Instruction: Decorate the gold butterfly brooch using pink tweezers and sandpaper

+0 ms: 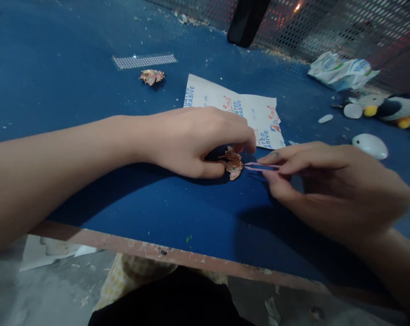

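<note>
Between the thumb and fingers of my left hand (201, 140) is a small copper-gold ornament (234, 164), shaped like a leaf or butterfly, held down at the table. My right hand (334, 185) pinches a pair of pink tweezers (262, 167). Their tips point left and reach the ornament's right edge; whether they grip anything there is too small to tell. A second, similar gold ornament (152, 77) lies farther back on the blue table. Behind it is a clear strip of small beads or rhinestones (145, 61).
Printed abrasive paper (218, 93) lies partly under my left hand. To the right are a white rounded case (370, 146), a plush toy (395, 108) and a white-green packet (342, 71). A perforated metal panel (293, 27) with a black upright object (247, 22) borders the back.
</note>
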Demonstrator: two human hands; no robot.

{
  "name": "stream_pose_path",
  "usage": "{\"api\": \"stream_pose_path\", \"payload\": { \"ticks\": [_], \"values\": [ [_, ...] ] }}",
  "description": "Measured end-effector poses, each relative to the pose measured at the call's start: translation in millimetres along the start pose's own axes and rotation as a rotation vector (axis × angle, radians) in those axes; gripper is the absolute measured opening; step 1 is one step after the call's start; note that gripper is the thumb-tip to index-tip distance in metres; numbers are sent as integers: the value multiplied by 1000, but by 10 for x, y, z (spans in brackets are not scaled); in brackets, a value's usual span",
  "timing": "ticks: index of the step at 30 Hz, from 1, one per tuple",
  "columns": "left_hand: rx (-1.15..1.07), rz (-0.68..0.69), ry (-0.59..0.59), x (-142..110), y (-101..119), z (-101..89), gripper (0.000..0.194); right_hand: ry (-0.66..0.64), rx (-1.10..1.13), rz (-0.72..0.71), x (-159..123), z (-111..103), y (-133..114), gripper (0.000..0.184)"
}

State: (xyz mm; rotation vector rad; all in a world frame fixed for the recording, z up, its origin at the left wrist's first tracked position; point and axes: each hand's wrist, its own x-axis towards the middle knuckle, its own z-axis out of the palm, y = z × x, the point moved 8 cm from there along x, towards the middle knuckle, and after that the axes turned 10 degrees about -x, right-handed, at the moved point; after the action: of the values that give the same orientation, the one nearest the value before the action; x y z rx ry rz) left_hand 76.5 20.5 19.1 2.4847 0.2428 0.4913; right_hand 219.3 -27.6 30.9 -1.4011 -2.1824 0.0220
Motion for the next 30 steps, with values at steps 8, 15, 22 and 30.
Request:
{"api": "stream_pose_path", "payload": {
  "ticks": [8, 15, 22, 30],
  "values": [
    [-18, -27, -11, -10, -19, -3, 20, 243, -245, 60, -19, -222, 37, 27],
    [-16, -46, -15, 1, -22, -13, 16, 12, -16, 214, -13, -32, 168, 14],
    [-9, -96, -26, 40, -18, -14, 14, -85, 73, 179, -63, 11, 84, 20],
    [-85, -97, -9, 39, -34, -24, 17, -120, 0, 57, -64, 28, -57, 12]
  ]
}}
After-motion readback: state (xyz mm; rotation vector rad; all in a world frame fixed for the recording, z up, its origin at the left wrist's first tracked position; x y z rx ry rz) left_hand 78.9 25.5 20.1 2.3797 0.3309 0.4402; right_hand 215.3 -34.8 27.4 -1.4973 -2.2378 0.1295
